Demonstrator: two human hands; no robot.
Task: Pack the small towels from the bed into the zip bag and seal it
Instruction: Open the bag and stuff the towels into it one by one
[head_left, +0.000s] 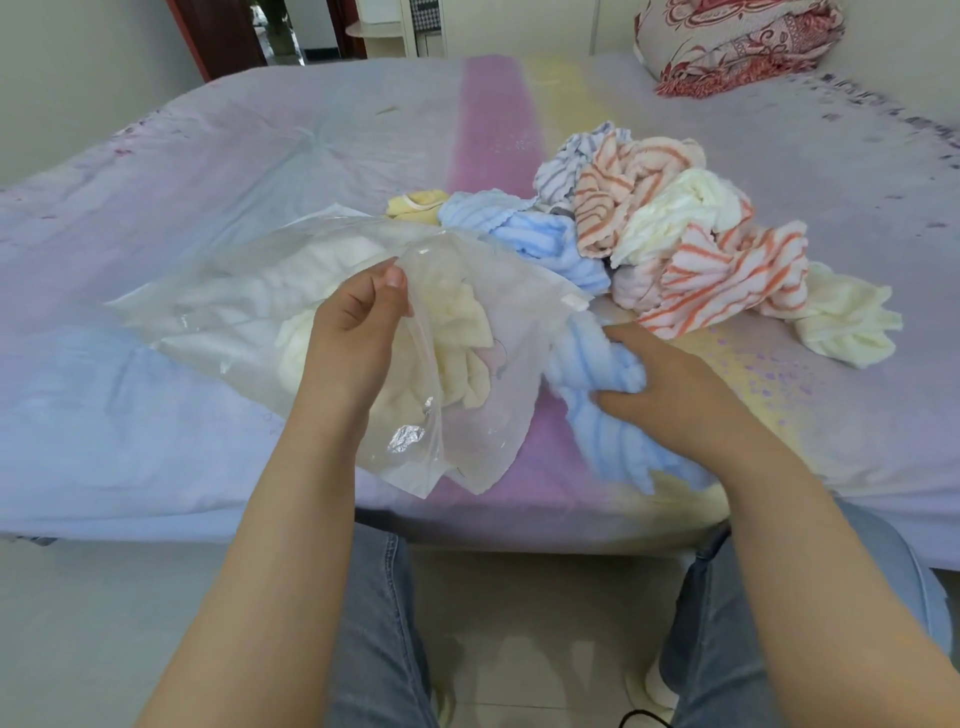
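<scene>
At centre-left the left hand (358, 317) pinches the open mouth of the clear zip bag (218, 312), pale towels inside; right of centre the right hand (670, 395) grips a blue towel (597, 384), below the towel pile (675, 239) on the bed (260, 156)

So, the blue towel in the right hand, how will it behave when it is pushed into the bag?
The blue towel is probably floppy: it bunches and droops under the right hand. It looks soft and light, so it should squash easily into the zip bag.
</scene>
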